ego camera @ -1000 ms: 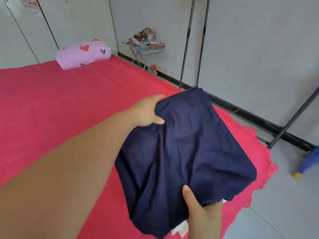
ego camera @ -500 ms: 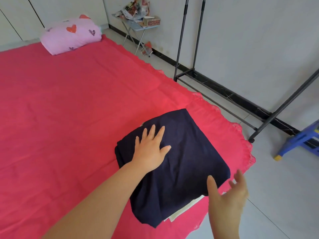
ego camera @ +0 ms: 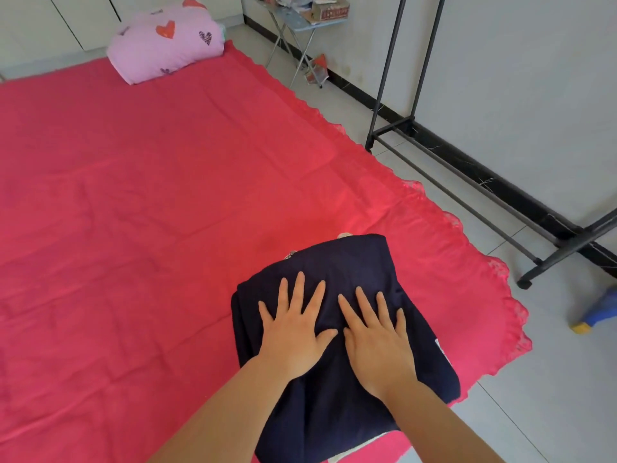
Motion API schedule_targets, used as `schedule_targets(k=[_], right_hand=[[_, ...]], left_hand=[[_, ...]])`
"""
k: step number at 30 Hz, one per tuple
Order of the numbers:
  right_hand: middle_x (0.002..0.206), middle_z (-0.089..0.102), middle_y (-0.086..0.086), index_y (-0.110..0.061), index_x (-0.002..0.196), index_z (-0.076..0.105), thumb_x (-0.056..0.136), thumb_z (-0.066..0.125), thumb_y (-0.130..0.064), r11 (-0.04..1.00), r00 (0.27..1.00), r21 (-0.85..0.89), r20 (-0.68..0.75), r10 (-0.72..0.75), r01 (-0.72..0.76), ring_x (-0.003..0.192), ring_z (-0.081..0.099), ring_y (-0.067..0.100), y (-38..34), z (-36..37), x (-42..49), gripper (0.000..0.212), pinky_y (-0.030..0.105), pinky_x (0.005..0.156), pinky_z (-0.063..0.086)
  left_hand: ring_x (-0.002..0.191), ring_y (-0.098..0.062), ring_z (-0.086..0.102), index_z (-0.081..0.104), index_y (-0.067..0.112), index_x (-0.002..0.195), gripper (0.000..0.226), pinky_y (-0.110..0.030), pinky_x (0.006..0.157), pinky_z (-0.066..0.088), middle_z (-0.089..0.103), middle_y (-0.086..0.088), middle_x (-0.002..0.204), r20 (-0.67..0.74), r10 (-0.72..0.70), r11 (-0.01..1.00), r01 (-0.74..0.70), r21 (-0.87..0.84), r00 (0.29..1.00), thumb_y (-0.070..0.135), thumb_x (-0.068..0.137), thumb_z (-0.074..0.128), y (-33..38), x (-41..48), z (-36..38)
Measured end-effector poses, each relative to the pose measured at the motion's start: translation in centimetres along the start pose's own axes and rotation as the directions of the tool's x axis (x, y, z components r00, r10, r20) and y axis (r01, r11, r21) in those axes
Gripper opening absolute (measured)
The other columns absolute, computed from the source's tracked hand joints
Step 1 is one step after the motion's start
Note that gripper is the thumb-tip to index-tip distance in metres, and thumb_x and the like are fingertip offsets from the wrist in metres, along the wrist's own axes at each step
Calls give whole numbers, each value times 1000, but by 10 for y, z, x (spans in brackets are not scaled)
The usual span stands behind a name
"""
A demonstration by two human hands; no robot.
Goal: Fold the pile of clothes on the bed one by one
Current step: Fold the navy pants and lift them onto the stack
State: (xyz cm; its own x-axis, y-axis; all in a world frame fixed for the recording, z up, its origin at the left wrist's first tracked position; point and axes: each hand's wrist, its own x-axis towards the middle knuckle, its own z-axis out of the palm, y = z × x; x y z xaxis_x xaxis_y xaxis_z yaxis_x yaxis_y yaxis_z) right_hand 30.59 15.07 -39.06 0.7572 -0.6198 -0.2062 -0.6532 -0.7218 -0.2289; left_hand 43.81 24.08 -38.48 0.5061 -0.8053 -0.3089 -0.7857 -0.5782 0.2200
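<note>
One folded navy garment [ego camera: 360, 262] lies on the red bed [ego camera: 133, 195], at the bed's near right corner. Slivers of lighter cloth [ego camera: 367, 446] show from under the garment's near, right and far edges; how many pieces lie beneath it I cannot tell. Two bare hands are in view, both on top of the garment. The left grip [ego camera: 293, 335] is fully open, fingers straight and spread, palm pressed flat on the garment's left half. The right grip [ego camera: 377, 342] is just beside it, also fully open and flat, and presses on the middle; neither has hold of anything.

Well beyond the garment, at the bed's far end, lies one pink pillow [ego camera: 163, 41] printed with hearts. Right of the garment, on the floor, stand one black clothes rack [ego camera: 567, 252] and one blue stool [ego camera: 601, 312], partly out of frame. One small folding counter [ego camera: 300, 24] with clutter on it stands far beyond the garment, by the wall.

Half a second ago only the left grip lay on the garment, while the right hovered off its near right corner; a second ago both held the garment up in the air
</note>
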Motion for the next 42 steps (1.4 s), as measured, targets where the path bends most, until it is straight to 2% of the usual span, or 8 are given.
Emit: schedule_targets(k=[9,17,20,23,28,33,39,42], right_hand=[[158,-9,-10,-45,146,-5,99,22,-44,1000,999,-11,50,-21,22,146,-10,25,5,12,24,54,49,115,-5],[159,-5,-7,-44,144,-12,98,25,-47,1000,999,-15,46,12,-11,146,-7,22,-3,-21,11,60,45,117,0],[155,-16,-8,-47,134,-29,96,24,-52,999,999,-27,-32,21,-22,145,-13,22,-8,-37,11,65,44,116,-3],[148,-27,-8,-48,129,-35,92,13,-57,998,998,-67,-65,-17,12,140,-23,22,-12,-42,21,61,48,115,-4],[155,-22,-4,-44,125,-42,92,9,-58,993,1000,-119,12,-14,15,145,-14,27,-9,-15,38,63,53,115,2],[156,-11,-4,-43,135,-28,92,15,-57,997,998,-49,23,-52,53,146,-3,27,2,4,48,63,55,114,10],[159,-9,-3,-47,128,-32,94,22,-57,992,989,-9,86,-123,124,146,-6,24,16,-6,55,65,51,115,7],[159,-5,0,-47,135,-24,89,37,-60,986,991,107,20,-134,131,146,-2,24,26,-29,42,78,49,115,10]], left_hand=[[121,-22,-49,-53,42,112,81,-63,106,-14,-62,8,121,63,-26,997,21,69,998,70,87,19,-8,20,25],[141,-22,-26,-30,44,131,70,-56,112,-5,-29,7,152,-9,21,997,-21,-73,1000,74,79,7,-10,0,-7],[142,-22,-24,-33,45,128,65,-52,113,-9,-17,5,157,-77,-74,992,65,-109,994,72,79,0,-15,-12,-17],[141,-26,-25,-37,45,126,67,-56,112,-7,-23,1,155,-52,-202,970,192,-152,978,70,84,8,-21,-16,-17],[140,-27,-27,-43,51,119,71,-62,110,1,-41,6,146,12,-265,937,260,-233,964,72,84,15,-23,-5,3],[141,-26,-24,-46,51,119,72,-62,110,7,-56,14,129,-46,-322,921,301,-246,946,74,78,9,-17,4,29],[142,-21,-22,-40,55,121,72,-58,112,7,-45,15,138,-98,-331,906,288,-309,938,77,75,11,-14,3,25],[141,-14,-22,-35,50,131,88,-51,114,1,-35,14,146,-187,-455,846,358,-395,871,84,68,16,-15,-21,14]])
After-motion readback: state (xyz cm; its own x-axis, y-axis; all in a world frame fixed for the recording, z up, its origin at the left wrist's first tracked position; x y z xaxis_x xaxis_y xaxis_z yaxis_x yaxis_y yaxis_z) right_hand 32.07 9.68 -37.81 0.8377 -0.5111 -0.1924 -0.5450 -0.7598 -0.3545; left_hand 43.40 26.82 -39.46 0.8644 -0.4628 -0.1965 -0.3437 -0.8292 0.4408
